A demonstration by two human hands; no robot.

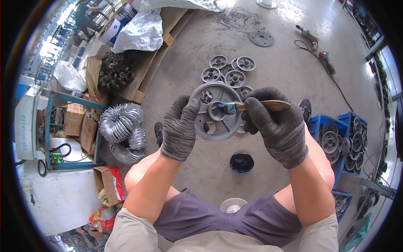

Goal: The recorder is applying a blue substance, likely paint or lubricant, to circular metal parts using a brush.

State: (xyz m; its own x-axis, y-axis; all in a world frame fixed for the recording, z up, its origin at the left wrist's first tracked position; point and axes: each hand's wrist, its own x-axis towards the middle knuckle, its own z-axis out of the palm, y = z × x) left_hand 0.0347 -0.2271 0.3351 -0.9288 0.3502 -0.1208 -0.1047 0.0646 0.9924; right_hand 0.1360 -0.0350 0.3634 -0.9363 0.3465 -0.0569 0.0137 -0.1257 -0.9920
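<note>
My left hand [181, 126], in a grey knit glove, grips the left rim of a large grey metal wheel [200, 120] and holds it up in front of me. In my gloved right hand [275, 124] is a paintbrush [268, 106] with a wooden handle. Its bristles carry blue paint and lie at the hub of the wheel; I cannot tell whether they touch the metal. Below, on the floor, stands a small pot of dark blue paint [241, 163]. Several smaller grey wheels [234, 79] lie in a heap just beyond the large one.
Blue crates [325, 118] of wheels stand at the right. Farther off lie a corded power tool [310, 37], an angle grinder [326, 62] and a flat round plate [261, 38]. At left are silver flexible ducting [121, 126], a wooden pallet [153, 63] and a white table [63, 193].
</note>
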